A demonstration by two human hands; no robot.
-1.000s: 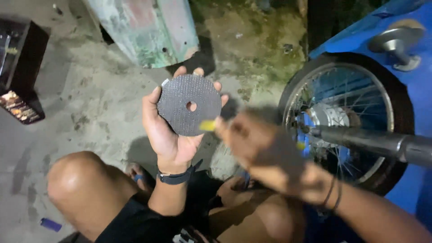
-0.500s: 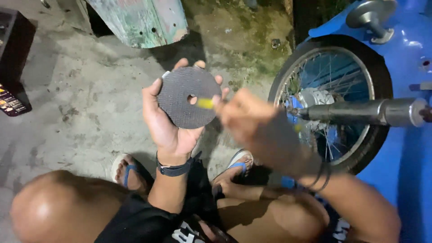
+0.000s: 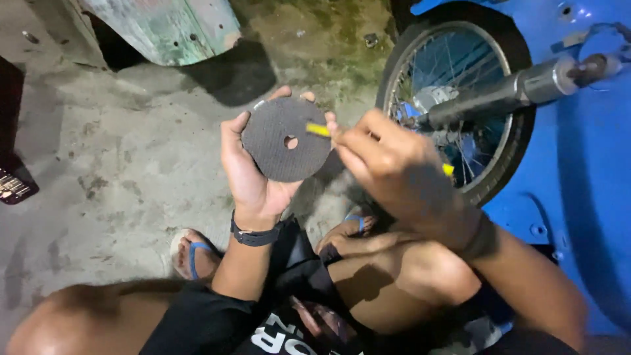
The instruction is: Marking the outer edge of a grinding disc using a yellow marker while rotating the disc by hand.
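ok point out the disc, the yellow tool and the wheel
disc [image 3: 279,158]: head view, on its dark face left of the centre hole
yellow tool [image 3: 318,129]: head view, on the yellow tip lying over the disc
wheel [image 3: 509,141]: head view, on the tyre's right side

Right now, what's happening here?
A person sits on the concrete ground beside a blue vehicle's spoked wheel. The left hand holds up a dark round disc with a centre hole. The right hand grips a slim yellow tool, its tip against the disc's face near the edge. A metal shaft crosses the wheel.
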